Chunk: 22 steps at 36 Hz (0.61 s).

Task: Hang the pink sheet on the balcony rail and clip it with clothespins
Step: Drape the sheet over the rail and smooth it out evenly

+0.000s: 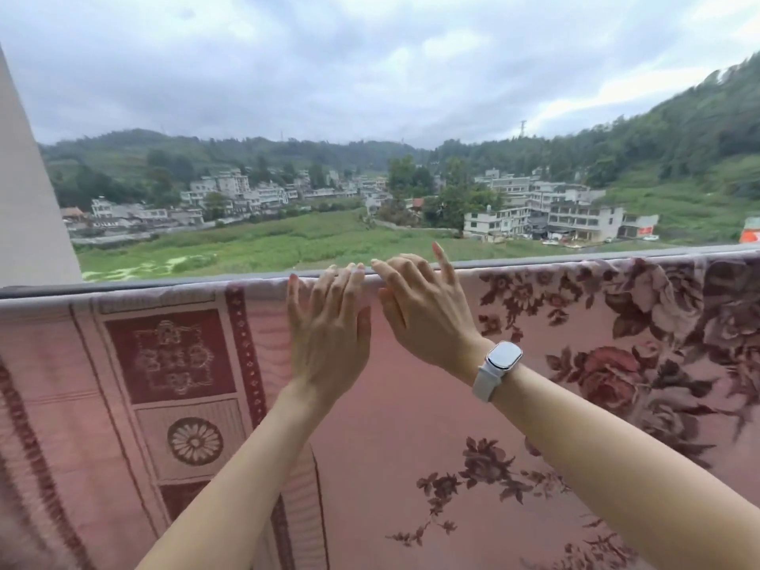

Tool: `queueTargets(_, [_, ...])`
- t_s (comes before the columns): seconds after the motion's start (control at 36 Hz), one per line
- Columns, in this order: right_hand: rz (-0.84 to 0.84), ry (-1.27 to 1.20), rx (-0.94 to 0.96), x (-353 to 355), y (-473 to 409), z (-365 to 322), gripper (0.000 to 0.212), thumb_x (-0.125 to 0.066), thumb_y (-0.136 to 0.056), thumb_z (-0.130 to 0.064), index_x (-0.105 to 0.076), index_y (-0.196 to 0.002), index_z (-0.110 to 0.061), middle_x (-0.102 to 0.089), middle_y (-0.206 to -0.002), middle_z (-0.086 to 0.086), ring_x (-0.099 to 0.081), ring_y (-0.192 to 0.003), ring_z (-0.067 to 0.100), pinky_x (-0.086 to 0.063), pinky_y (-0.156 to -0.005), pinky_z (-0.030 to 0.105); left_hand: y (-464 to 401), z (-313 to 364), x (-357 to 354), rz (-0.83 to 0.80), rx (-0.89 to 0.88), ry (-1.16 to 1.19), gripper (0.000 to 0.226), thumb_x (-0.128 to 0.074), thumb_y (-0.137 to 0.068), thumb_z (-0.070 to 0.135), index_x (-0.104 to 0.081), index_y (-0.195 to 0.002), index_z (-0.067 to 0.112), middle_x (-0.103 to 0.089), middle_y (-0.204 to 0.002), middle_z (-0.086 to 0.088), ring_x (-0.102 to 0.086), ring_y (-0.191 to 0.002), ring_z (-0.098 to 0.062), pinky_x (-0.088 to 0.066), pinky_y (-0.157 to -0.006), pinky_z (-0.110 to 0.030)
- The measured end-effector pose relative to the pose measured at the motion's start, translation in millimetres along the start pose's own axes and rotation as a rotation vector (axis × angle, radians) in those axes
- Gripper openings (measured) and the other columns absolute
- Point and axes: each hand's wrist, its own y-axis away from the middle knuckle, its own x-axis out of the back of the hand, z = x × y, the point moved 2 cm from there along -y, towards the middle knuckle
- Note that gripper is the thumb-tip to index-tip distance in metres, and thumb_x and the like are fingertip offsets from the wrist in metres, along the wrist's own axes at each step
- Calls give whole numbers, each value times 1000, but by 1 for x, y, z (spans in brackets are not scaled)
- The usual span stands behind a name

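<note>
Both hands up at the top fold of the sheet, side by side, near touching.

L hand (329, 335): fingers straight and a bit spread, tips laid over the rail top on the cloth, thumb alongside the palm edge. Nothing pinched, nothing held. Flat contact only.

R hand (423, 310): fingers relaxed, loosely fanned, first fingers resting on the fold at the rail, little finger lifted up above the rail line. Thumb tucked under toward the cloth; can't tell if it presses the fabric. No grip on anything visible. White smartwatch (499, 364) on R wrist, pale band.

Pink sheet (411, 425): draped over the balcony rail (123, 286), hanging down the near side and filling the lower frame across the full width. Plain pink field in the middle; dark red floral pattern to the R; panel border w/ square and round motifs to the L. Top edge follows the rail, some small puckers R of the hands.

Rail: grey, runs L to R, bare strip showing beyond the cloth.

Pale wall (28, 199) at far L. Beyond: green field, white multi-storey houses (575, 216), wooded hills, overcast sky.
</note>
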Motion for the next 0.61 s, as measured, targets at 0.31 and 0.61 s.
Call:
queueTargets(0.31, [153,197,-149,2,18,38,30,-33,-94,-29,-57,-95,-13,-57,-86,5,-47,-80,26,-30,-81,39,13,-96,24,-42,340,-158,41,-23,-94,45,-52,-110,20,-52,-120,-7,-38,-124,-29,-7,-107,-66])
queueTargets(0.61, [121,239,-158,23,49,94,34,-29,-95,-27,-55,-110,-11,-59,-103,7,-49,-96,27,-29,-96,45,-20,5,4,-143,114,26,43,-29,-90,38,-59,-109,15,-64,-103,-5,-55,-99,-27,-23,-105,-54])
